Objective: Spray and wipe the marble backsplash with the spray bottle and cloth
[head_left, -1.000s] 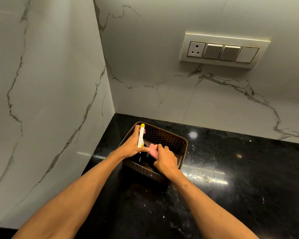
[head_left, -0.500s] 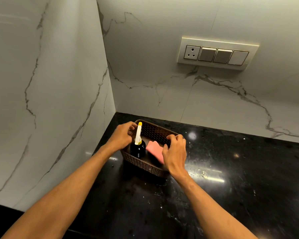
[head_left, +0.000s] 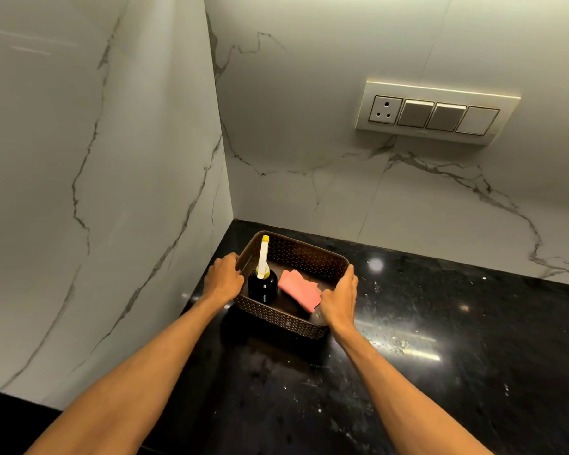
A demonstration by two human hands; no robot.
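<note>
The basket (head_left: pixel 294 254) sits at frame centre on the black countertop (head_left: pixel 457 326), in the corner of the marble backsplash (head_left: pixel 309 133). The left hand (head_left: pixel 224 280) grips its left rim with curled fingers; the right hand (head_left: pixel 339 298) clasps its right rim. Inside, the spray bottle (head_left: pixel 262 288) stands upright at left, with the pink cloth (head_left: pixel 299 290) just beside it.

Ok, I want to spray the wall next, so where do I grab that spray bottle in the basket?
Probably the slim white neck of the spray bottle, from above with the left hand, which holds the basket rim beside it. It stands upright and the basket walls hem in its round dark body.
</note>
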